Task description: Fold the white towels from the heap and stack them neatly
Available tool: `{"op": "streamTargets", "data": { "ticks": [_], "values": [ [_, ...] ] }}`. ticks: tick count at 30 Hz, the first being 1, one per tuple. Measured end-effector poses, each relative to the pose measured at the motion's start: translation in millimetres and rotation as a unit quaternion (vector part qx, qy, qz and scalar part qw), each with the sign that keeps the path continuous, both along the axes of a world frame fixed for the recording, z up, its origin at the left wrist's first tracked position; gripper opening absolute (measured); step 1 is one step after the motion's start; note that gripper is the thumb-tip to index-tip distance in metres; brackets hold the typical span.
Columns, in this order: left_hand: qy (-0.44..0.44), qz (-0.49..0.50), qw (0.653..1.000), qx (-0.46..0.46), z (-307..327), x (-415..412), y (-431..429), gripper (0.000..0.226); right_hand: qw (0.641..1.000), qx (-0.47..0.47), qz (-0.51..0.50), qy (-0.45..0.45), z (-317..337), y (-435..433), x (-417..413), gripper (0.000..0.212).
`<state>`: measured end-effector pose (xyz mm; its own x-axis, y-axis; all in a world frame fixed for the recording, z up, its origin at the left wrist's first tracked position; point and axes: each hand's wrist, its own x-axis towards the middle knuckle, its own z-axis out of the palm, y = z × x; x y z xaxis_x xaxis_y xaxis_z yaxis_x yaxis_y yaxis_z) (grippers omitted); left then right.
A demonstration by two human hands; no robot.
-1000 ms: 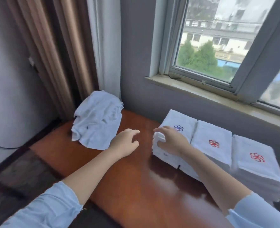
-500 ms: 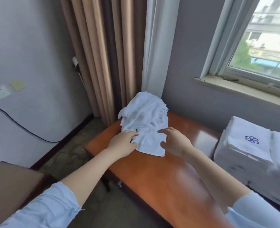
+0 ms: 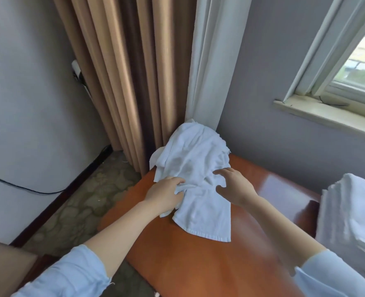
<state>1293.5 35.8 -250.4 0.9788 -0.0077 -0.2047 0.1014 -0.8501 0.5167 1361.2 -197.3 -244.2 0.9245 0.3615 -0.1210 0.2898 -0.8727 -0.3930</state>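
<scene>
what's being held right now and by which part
The left hand grips a bunched fold of the towel at its left edge; the right hand holds nothing.

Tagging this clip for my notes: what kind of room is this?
Probably a hotel or guest room: pleated tan curtains, a glossy reddish-brown wooden table, and a stack of folded white towels.
</scene>
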Motion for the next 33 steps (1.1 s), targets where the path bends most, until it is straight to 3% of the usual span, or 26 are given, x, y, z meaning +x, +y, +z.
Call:
{"op": "streamTargets", "data": {
  "ticks": [8,15,24,27,31,33],
  "values": [
    [0.045,-0.086,0.995,-0.034,-54.4,108.3,-13.4,0.049,0.999,-0.015,-0.026,0.023,-60.1,5.1,108.7,0.052],
    [-0.011,-0.117,0.992,0.039,-91.5,155.0,-22.7,0.055,0.997,-0.069,0.042,-0.018,-100.0,14.3,159.5,0.062],
    [-0.037,-0.071,0.994,0.073,-106.8,170.1,-32.3,0.065,0.994,0.001,0.069,-0.089,-104.9,16.8,173.5,0.029],
    [-0.051,-0.033,0.998,0.034,-97.0,172.5,-38.8,0.05,0.993,-0.004,0.071,-0.089,-95.2,17.1,174.5,0.026],
    [-0.063,0.048,0.991,-0.105,-77.1,168.1,-35.2,0.013,0.996,0.022,0.052,-0.066,-68.3,25.4,162.6,0.02],
    [-0.045,0.073,0.985,-0.15,-64.7,162.2,-28.9,0.012,0.998,0.049,0.021,-0.023,-55.2,25.6,149.2,0.029]
  ]
}}
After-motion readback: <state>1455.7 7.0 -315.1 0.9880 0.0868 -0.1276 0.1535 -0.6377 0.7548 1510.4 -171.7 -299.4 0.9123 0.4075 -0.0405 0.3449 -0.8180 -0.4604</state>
